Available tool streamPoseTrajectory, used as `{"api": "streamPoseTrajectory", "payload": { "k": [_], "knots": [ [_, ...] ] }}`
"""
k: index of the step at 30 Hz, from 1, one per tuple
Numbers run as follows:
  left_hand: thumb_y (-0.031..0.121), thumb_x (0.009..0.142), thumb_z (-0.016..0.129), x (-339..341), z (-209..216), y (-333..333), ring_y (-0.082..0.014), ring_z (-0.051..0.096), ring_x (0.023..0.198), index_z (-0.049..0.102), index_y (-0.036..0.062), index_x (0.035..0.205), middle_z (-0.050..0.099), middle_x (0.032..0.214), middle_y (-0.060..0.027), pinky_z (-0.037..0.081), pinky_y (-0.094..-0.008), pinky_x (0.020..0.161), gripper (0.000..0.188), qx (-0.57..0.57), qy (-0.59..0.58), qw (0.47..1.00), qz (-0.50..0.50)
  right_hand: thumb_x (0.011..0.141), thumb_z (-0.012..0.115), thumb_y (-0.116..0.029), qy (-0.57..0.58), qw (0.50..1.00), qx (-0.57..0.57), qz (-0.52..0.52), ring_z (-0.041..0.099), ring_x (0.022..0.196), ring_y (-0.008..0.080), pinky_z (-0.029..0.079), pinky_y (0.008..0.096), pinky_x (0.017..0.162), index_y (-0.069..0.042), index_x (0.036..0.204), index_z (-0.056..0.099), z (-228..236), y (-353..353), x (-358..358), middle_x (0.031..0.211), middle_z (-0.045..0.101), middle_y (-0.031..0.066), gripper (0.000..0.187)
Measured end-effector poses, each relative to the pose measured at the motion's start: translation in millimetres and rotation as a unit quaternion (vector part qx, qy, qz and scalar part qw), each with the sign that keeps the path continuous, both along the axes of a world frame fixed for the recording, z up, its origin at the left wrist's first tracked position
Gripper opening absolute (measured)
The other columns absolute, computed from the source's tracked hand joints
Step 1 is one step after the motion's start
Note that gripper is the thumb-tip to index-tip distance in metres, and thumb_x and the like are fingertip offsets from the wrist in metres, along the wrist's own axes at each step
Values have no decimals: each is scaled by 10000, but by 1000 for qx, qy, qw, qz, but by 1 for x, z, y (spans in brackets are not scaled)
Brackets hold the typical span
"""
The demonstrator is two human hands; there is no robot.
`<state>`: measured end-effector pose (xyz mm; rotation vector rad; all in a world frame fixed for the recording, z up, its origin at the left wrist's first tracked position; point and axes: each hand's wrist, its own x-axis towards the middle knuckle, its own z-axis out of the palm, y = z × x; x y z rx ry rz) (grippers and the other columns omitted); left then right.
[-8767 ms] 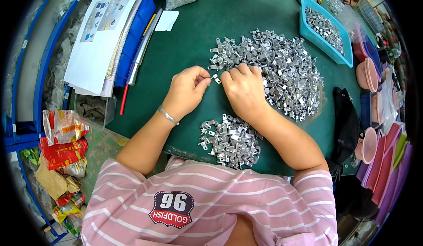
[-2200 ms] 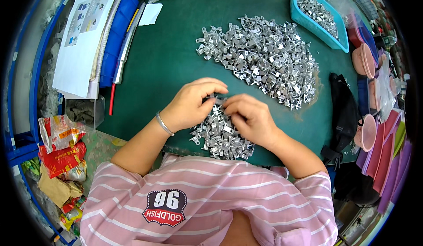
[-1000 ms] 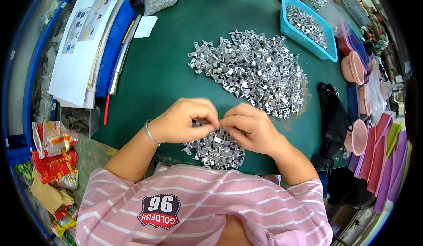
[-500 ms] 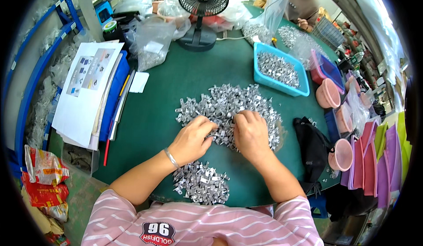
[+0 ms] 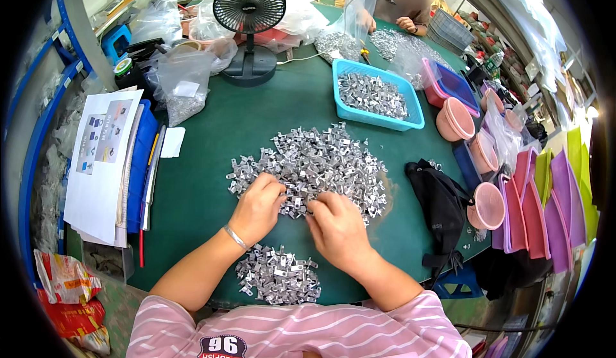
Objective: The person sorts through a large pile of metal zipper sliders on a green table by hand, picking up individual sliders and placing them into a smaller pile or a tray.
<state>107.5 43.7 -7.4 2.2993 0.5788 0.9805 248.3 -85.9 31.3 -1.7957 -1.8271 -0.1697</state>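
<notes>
A large pile of small silvery metal brackets [image 5: 321, 159] is spread over the middle of the green table. At its near left edge is my left hand [image 5: 258, 207], fingers curled and closed against the brackets, with a bangle on the wrist. My right hand [image 5: 340, 228] is just to the right, thumb and fingertips pinched together at the pile's near edge. Whatever either hand holds is hidden by the fingers. Closer to my body, below the left hand, lies a smaller heap of the same brackets [image 5: 279, 274].
Beyond the pile stand a blue basket of brackets [image 5: 378, 98] and a black fan [image 5: 250, 34]. Papers [image 5: 102, 165] are stacked at the left. A black bag [image 5: 439, 207] and pink tubs [image 5: 486, 205] line the right side. Across the table a person [image 5: 404, 5] works at more parts.
My right hand has drawn back from the pile toward its near edge and turned, fingertips now pointing left. The left hand stays closed at the edge. The whole view has shifted a little.
</notes>
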Motion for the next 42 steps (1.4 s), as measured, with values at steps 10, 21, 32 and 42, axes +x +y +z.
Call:
{"api": "streamPoseTrajectory", "payload": {
  "k": [10,21,32,42],
  "knots": [
    [-35,782,654,-8,9,-6,-322,606,827,630,-2,967,587,942,-137,505,-378,724,190,15,31,999,25,744,601,-70,-45,996,-69,-35,544,930,259,438,376,726,-56,1023,623,-17,-11,0,1040,555,84,281],
    [94,794,717,-34,0,-28,-264,636,787,685,36,852,674,824,-88,508,-346,727,88,-135,72,971,-185,770,631,-45,55,997,-26,41,562,893,281,464,375,737,-43,1024,610,-25,-26,-11,1003,580,93,255],
    [143,799,726,-37,-10,-22,-229,632,782,708,70,810,700,820,-35,504,-352,754,76,-98,120,942,-297,759,627,-37,119,985,-73,106,551,792,274,447,393,701,-66,920,610,-40,-43,-17,850,555,75,164],
    [152,804,729,-38,-6,-23,-213,642,801,718,76,817,708,827,-26,506,-340,759,78,-108,145,941,-286,790,641,-76,20,995,-68,-76,555,1006,267,429,405,825,-58,998,645,-38,-64,10,1058,606,71,209]
  ]
}}
